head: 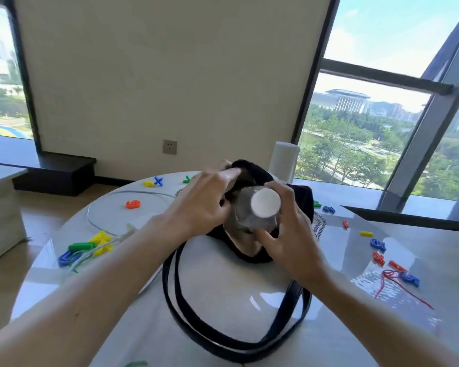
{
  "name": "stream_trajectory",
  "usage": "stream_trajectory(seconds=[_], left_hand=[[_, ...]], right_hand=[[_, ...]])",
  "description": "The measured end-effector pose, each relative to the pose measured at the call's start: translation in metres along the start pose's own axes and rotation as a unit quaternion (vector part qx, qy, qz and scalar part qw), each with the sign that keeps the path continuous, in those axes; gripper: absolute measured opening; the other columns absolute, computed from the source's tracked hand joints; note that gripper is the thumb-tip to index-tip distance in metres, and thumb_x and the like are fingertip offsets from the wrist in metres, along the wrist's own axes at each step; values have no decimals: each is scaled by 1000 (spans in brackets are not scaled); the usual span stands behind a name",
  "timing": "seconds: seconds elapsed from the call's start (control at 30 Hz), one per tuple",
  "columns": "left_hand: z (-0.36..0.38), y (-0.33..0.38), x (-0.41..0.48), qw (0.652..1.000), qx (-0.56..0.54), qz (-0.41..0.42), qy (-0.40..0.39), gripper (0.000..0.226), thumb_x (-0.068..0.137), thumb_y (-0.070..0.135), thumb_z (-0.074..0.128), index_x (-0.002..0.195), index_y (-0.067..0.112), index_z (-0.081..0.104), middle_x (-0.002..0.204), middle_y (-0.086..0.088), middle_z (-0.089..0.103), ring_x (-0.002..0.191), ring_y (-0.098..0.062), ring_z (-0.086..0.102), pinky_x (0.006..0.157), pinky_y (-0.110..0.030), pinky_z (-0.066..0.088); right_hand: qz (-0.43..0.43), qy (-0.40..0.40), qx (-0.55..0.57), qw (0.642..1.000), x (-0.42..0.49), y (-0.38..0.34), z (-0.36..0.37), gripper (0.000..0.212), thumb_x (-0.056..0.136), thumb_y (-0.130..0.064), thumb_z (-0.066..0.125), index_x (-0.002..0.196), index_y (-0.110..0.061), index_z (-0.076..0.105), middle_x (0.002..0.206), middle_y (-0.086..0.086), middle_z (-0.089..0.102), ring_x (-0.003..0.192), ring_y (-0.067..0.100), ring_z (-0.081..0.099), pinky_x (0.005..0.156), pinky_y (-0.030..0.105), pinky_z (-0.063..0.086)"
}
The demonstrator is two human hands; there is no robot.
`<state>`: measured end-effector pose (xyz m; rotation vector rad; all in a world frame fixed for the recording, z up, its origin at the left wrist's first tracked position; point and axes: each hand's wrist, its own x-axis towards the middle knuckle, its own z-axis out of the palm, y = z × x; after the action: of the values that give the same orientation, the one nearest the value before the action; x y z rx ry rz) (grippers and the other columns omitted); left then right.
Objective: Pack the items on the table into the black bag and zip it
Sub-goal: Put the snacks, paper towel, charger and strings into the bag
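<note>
Clear bottle point(252, 215) – white cap, upright in open black bag point(300, 200).

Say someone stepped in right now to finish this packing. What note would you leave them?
Left hand holds the bag open at its mouth.
Right hand grips the bottle, cap up, lower end in the bag's mouth.
Done: bottle partway in.
Left: seat the bottle, then probably pack what lies on the table: letters, chain, string, cylinder. Then zip the bag.
</note>
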<state>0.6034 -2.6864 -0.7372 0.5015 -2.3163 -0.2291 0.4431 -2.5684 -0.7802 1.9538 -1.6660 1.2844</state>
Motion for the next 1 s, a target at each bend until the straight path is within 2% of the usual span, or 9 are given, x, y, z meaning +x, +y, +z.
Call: stream_trajectory(seconds=[0.07,0.13,0.27,0.37,0.47,0.6,0.73,0.83,1.0], left_hand=[[-1,1,0,1000,-5,-5,-9,28,80,8,65,107,16,62,106,2,56,90,-25,60,78,-42,50],[-3,2,-2,1000,-12,-14,-14,31,80,12,66,111,17,63,109,2,56,93,-25,61,80,-42,51],[-5,4,-1,998,53,-33,-17,63,75,-1,58,136,15,55,125,1,52,102,-28,59,85,-43,50],[-4,13,4,997,68,-41,3,70,76,-5,53,142,15,49,133,1,48,107,-29,56,88,-44,50],[2,22,10,997,65,-33,10,78,76,-4,56,150,18,42,143,3,44,116,-27,54,95,-42,49],[5,24,12,998,46,-36,19,83,77,-4,55,154,19,36,144,5,44,120,-24,53,98,-39,48],[5,19,7,999,40,-26,-7,82,76,-4,52,152,22,39,134,5,49,112,-24,54,94,-40,50],[5,15,6,999,29,-22,-19,81,74,-3,51,150,24,43,122,4,51,102,-24,54,90,-41,50],[9,15,7,999,20,-12,-23,82,71,-2,48,148,27,46,113,7,52,102,-21,54,91,-35,48]], right_hand=[[-43,-39,-122,991,10,10,1,81,73,-7,77,140,-25,35,127,-11,53,108,14,57,77,35,56],[-74,-63,-245,965,24,17,-1,78,73,-9,72,144,-17,39,133,-3,55,119,21,56,83,38,55],[-68,-132,-428,892,56,26,3,58,89,-15,57,144,-10,40,126,5,61,113,29,62,93,39,49],[-52,-164,-499,849,78,33,20,49,94,-16,52,142,-13,39,131,5,58,117,27,61,100,36,43],[-21,-150,-567,810,101,34,43,42,98,-18,47,139,-11,44,136,9,56,126,29,54,107,40,40],[-10,-147,-648,747,109,36,68,46,98,-25,45,141,-8,44,142,13,50,136,32,44,114,47,31],[-21,-144,-657,740,110,52,70,44,99,-26,43,141,-13,44,141,9,50,137,28,41,116,43,26],[-13,-143,-632,762,116,62,60,41,101,-20,42,141,-17,45,141,6,52,137,27,42,116,39,28],[-16,-140,-604,785,112,65,50,33,102,-16,41,130,-20,57,129,0,64,126,21,54,107,32,34]])
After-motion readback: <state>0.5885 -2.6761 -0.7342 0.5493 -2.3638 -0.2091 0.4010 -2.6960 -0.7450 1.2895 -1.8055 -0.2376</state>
